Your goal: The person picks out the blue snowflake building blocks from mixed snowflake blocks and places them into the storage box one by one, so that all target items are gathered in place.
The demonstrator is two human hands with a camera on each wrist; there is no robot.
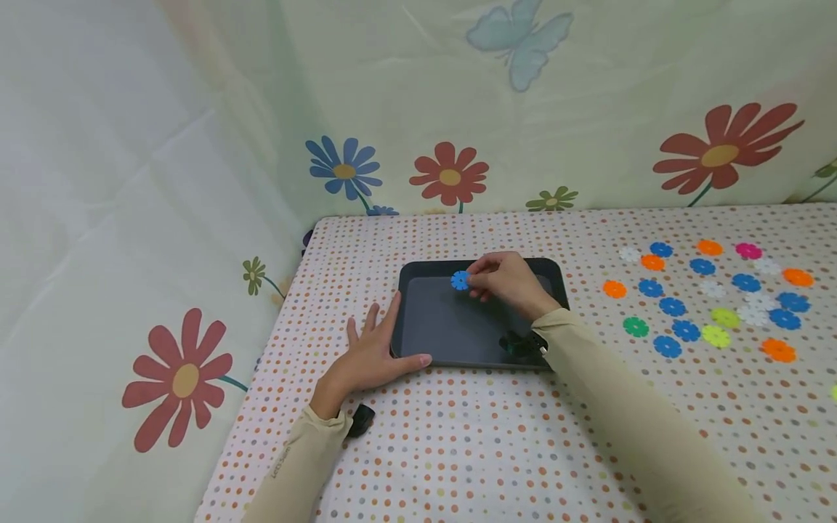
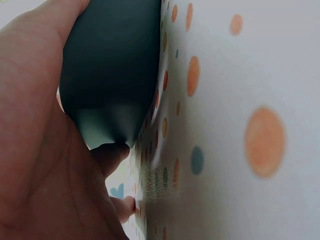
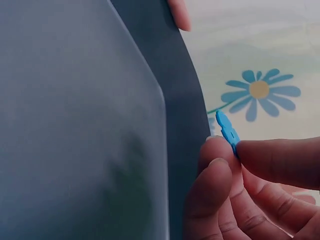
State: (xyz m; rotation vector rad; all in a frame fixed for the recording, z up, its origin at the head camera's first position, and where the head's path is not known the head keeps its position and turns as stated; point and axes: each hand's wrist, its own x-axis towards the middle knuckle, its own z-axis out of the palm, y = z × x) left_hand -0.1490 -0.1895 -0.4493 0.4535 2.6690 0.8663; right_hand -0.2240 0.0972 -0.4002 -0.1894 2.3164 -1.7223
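Observation:
A blue notched plastic disc point(image 1: 461, 280), like a snowflake building piece, is pinched between the thumb and fingertips of my right hand point(image 1: 506, 282). In the right wrist view the disc point(image 3: 228, 131) appears edge-on. This hand is over the back part of a dark grey rectangular tray point(image 1: 445, 319), whose visible floor holds no pieces. My left hand point(image 1: 369, 356) lies at the tray's left front corner, fingers spread and thumb along the front rim. In the left wrist view its fingers touch the tray's dark outer wall point(image 2: 115, 65).
Several loose notched discs lie scattered to the tray's right, among them a green disc point(image 1: 636, 326), an orange disc point(image 1: 615, 289) and a pink disc point(image 1: 748, 250). A dotted cloth point(image 1: 458, 443) covers the table. Behind it hangs a flower-printed curtain point(image 1: 588, 145).

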